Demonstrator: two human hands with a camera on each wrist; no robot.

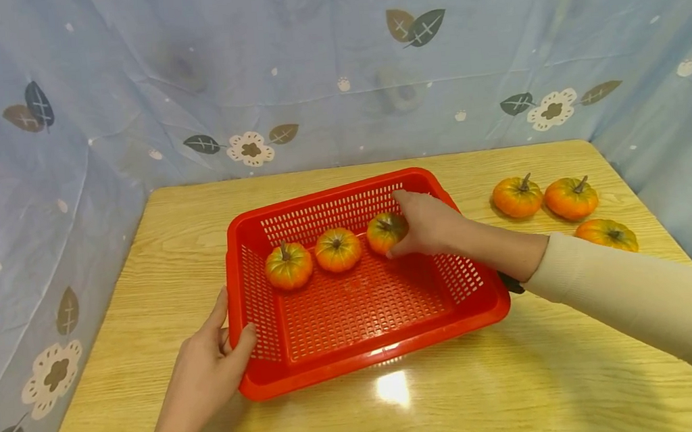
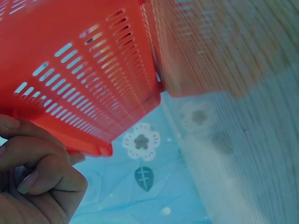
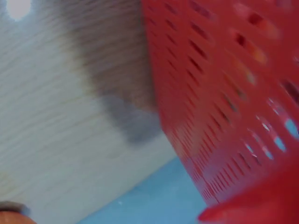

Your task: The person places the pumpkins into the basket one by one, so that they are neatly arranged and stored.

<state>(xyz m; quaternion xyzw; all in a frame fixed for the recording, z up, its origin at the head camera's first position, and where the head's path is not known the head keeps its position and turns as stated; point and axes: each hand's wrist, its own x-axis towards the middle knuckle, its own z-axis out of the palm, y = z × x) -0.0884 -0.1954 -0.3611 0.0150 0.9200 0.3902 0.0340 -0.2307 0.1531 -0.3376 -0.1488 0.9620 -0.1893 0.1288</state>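
A red plastic basket with slotted walls stands slightly turned on the table. My left hand grips its left rim, thumb over the top; in the left wrist view the curled fingers are outside the slotted wall. Inside, along the back, two small orange-green pumpkins, one at the left and one in the middle, sit side by side. Reaching over the basket's right side, my right hand holds a third pumpkin between thumb and fingers. The right wrist view shows the basket's outer wall but not the hand.
Right of the basket, three more pumpkins lie on the wooden table: one at the left, one beside it, and one nearer, partly behind the right sleeve. A patterned blue curtain hangs around the back and sides.
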